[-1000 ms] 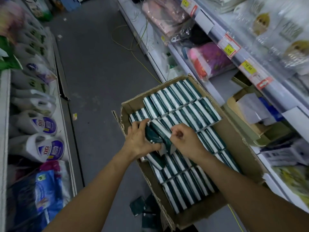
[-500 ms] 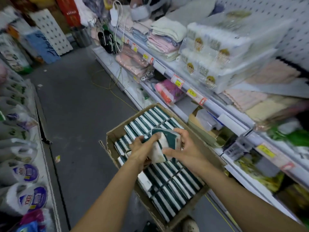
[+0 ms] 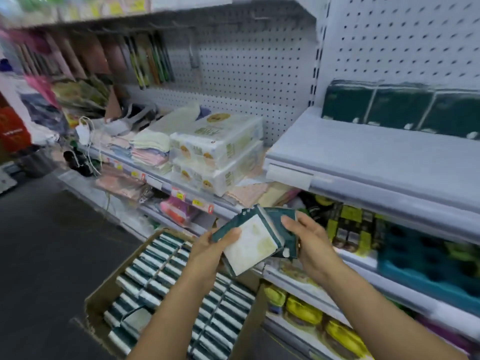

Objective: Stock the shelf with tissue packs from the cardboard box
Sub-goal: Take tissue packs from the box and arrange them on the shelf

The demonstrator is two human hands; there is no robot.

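Observation:
Between both hands I hold a small stack of green-and-white tissue packs [image 3: 255,241], lifted above the cardboard box [image 3: 104,298]. My left hand [image 3: 213,249] grips the stack's left side, thumb on the white face. My right hand [image 3: 309,240] holds its right side with fingers laid along the green edge. The box on the floor below holds several rows of the same packs [image 3: 181,294]. Up to the right is a pale shelf [image 3: 363,152], bare at the front, with dark green tissue packs [image 3: 400,107] lined along its back.
White tissue bundles [image 3: 215,152] and folded cloths [image 3: 149,149] fill the shelf to the left. Lower shelves [image 3: 324,289] on the right carry yellow and teal goods. Pegboard backs the shelving. Dark aisle floor [image 3: 52,242] lies to the left of the box.
Both hands pulled the packs out of the box and raised them toward the shelving. My view swung up from the box to the shelves.

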